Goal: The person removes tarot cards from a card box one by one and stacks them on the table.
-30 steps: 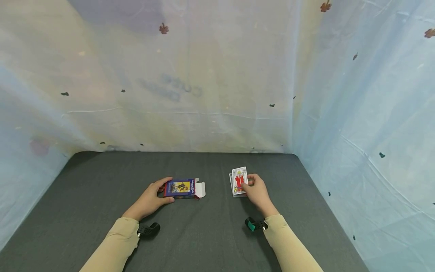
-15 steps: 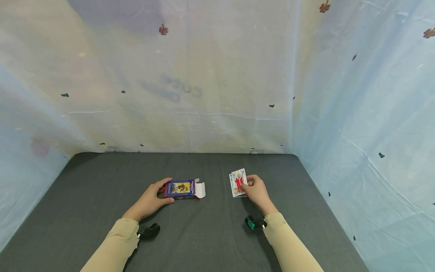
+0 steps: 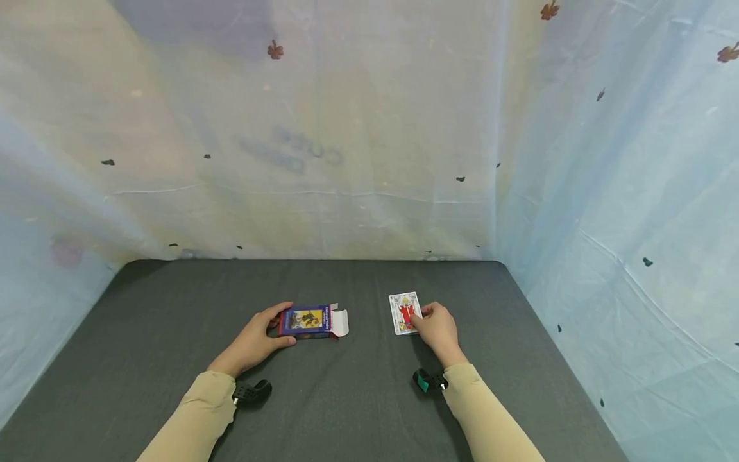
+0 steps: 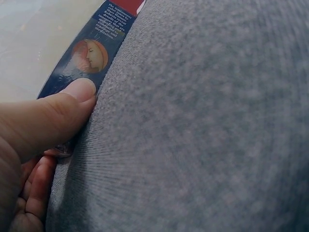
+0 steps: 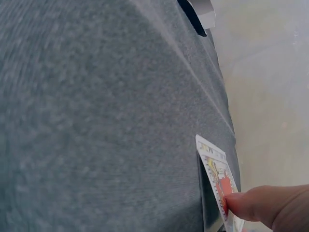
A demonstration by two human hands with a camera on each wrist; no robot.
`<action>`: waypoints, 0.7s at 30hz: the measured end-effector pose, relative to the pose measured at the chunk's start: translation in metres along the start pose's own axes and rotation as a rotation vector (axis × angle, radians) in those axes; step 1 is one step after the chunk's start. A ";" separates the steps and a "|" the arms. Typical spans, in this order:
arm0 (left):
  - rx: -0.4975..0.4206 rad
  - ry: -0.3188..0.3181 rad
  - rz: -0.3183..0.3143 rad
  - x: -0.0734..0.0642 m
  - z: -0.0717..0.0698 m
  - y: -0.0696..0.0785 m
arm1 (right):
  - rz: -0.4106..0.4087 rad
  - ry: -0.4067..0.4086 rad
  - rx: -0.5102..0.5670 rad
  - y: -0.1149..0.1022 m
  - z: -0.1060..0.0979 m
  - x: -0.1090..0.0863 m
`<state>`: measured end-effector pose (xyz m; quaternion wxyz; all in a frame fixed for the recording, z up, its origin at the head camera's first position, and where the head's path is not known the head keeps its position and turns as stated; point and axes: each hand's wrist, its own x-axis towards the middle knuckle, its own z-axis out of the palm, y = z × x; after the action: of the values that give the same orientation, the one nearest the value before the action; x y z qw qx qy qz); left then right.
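My left hand (image 3: 254,339) grips the closed end of a blue tarot card box (image 3: 307,320) lying on the table, thumb on the near side. The box's white flap (image 3: 340,322) stands open to the right. In the left wrist view, the thumb (image 4: 72,104) presses the printed side of the box (image 4: 89,53), below a round face picture. My right hand (image 3: 439,329) pinches a tarot card (image 3: 404,312) showing a red-robed figure, close over the table. The right wrist view has this card (image 5: 216,166) tilted, the thumb (image 5: 256,205) on its face and a dark gap beneath.
A dark grey cloth (image 3: 346,398) covers the table, with a shallow crease between box and card. Pale patterned curtains (image 3: 358,128) hang behind the table and at both sides. Each wrist wears a black strap (image 3: 252,391).
My right hand has lowered the upper card slightly towards me and turned it, so that it now covers the card seen beneath it earlier. The left hand and the box have stayed still.
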<state>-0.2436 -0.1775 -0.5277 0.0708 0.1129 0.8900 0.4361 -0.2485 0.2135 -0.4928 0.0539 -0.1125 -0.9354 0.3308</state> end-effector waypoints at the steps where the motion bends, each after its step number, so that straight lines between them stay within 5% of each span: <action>1: 0.002 -0.001 -0.002 0.000 0.000 0.000 | 0.005 -0.004 -0.008 0.001 0.000 0.000; 21: 0.006 -0.007 -0.027 0.001 -0.001 0.001 | 0.007 -0.010 -0.008 0.004 0.004 -0.002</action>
<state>-0.2443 -0.1776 -0.5263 0.0797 0.1028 0.8924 0.4321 -0.2470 0.2137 -0.4986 0.0476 -0.1141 -0.9365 0.3280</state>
